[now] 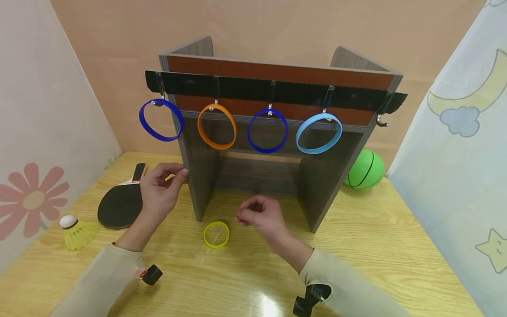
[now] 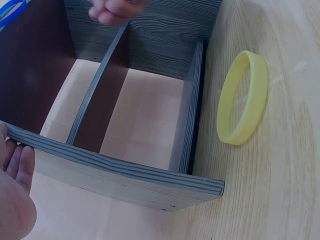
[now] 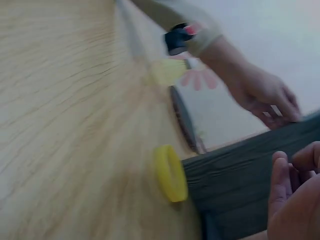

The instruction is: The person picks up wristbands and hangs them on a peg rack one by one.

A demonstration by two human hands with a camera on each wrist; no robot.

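Note:
My left hand point(image 1: 160, 189) pinches the front edge of the left side panel point(image 1: 203, 171) of a grey wood-grain shelf, thumb in front and fingers behind. In the left wrist view, its fingertips point(image 2: 25, 162) lie against that panel's outer side. My right hand point(image 1: 261, 218) hovers in front of the shelf opening, fingers loosely curled and holding nothing. Close by, a yellow silicone wristband point(image 1: 214, 247) lies on the table. Across the shelf's top, hooks on a black strip point(image 1: 243, 86) carry a dark blue wristband point(image 1: 164, 139), an orange one, another dark blue one and a light blue one point(image 1: 317, 151).
A bare hook point(image 1: 383, 122) sits at the strip's right end. Behind the shelf's right side rests a green ball point(image 1: 366, 169). On the left of the table lie a black table tennis bat point(image 1: 120, 207) and a yellow shuttlecock point(image 1: 78, 235).

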